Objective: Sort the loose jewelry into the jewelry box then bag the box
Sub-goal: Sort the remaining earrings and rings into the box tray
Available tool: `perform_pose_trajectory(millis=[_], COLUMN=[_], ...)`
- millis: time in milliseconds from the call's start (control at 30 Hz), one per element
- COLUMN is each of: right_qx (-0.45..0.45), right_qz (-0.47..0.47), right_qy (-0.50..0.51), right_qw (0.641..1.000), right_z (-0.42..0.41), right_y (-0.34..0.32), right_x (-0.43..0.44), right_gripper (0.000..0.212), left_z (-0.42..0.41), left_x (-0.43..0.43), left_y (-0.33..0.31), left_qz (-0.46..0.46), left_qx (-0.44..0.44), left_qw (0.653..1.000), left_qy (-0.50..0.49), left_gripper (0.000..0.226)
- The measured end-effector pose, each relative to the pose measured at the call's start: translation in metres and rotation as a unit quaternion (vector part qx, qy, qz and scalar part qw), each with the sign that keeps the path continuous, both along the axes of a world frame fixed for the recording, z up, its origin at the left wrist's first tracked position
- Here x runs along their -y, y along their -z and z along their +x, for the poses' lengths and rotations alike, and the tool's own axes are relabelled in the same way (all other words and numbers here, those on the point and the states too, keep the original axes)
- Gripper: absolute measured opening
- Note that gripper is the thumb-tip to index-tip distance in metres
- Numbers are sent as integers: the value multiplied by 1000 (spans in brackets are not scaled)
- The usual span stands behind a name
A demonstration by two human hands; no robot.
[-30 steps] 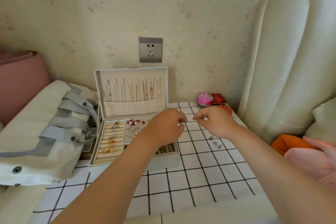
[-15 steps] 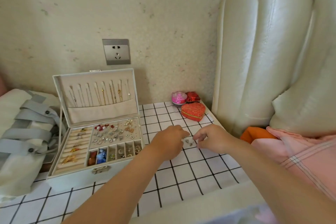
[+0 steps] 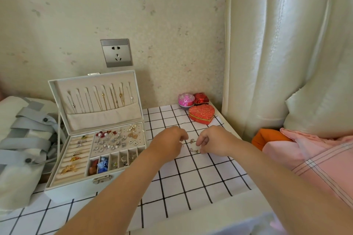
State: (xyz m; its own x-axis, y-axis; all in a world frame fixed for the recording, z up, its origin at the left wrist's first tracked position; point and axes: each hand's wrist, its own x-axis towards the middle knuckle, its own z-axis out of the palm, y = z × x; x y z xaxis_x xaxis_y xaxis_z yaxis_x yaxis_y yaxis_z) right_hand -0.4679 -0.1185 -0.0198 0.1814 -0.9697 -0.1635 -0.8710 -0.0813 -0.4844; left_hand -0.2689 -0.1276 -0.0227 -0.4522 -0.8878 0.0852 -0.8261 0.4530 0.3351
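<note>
The white jewelry box (image 3: pixel 80 190) stands open at the left of the checked cloth. Its lid holds hanging chains, and its tray holds rings, earrings and small compartments. A few small silver loose jewelry pieces (image 3: pixel 193 150) lie on the cloth to the right of the box. My left hand (image 3: pixel 168 144) is curled just left of them, its fingertips hidden. My right hand (image 3: pixel 214 141) is curled just right of them, thumb and fingers pinching at a piece. The white bag (image 3: pixel 21 139) with grey straps lies left of the box.
A red heart-shaped box (image 3: pixel 202 114), a pink round box (image 3: pixel 186 99) and a small red box (image 3: pixel 201 98) sit at the cloth's back right corner. A padded cream headboard (image 3: pixel 267 53) rises on the right. Pink fabric (image 3: pixel 309 156) and an orange item (image 3: pixel 267 136) lie beside it.
Both hands came down from in front of the box to the loose pieces on the cloth. The camera turned right, so the box and bag now sit further left.
</note>
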Motion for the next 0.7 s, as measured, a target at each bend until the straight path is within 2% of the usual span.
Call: perform_pose_trajectory(millis=[100,233,367,600,700], right_qx=[-2,-5,-27,-67,-80], right_qz=[-6,-81,-86,-85,-92], right_qy=[-9,13,6,-14,-11], right_qw=[1000,997,996,994,993], right_z=[1,4,8,18,22], right_y=[2,6,12,7,6], right_x=[1,6,9,15,15], right_gripper=[23,26,30,20,15], left_z=[-2,-9,-16,-10,-8], left_x=[0,-4,-7,-4,-1], left_y=[-2,2,6,7,9], left_qz=[-11,-7,-26,-32,-36], left_qx=[8,32,67,59,60], left_qw=[1000,998,996,997,996], left_qy=[-6,48,62,44,58], left_gripper=[35,30,21,18,23])
